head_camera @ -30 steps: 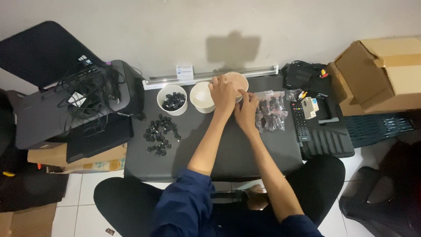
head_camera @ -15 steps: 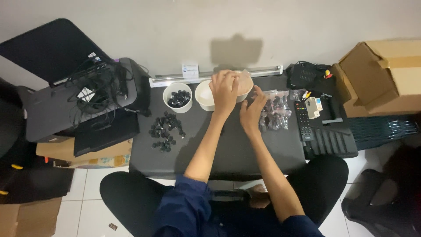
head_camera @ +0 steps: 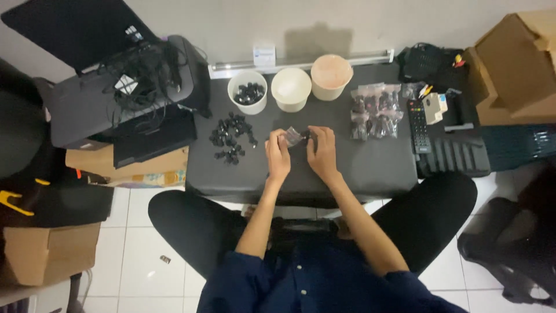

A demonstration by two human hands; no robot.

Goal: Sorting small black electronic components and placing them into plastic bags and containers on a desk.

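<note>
Over the middle of the black table (head_camera: 370, 168), we are pinching a small clear plastic bag (head_camera: 293, 137) between both hands, our left hand (head_camera: 278, 155) closing its fingers on one end and our right hand (head_camera: 321, 152) gripping the other. We are working beside a loose pile of black parts (head_camera: 231, 138), below three white cups (head_camera: 291, 88), with filled bags (head_camera: 375, 110) lying to our right.

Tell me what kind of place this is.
Likely a home workspace used for packing small parts: a low black table on a tiled floor, cardboard boxes, and filled clear bags beside tubs.
</note>
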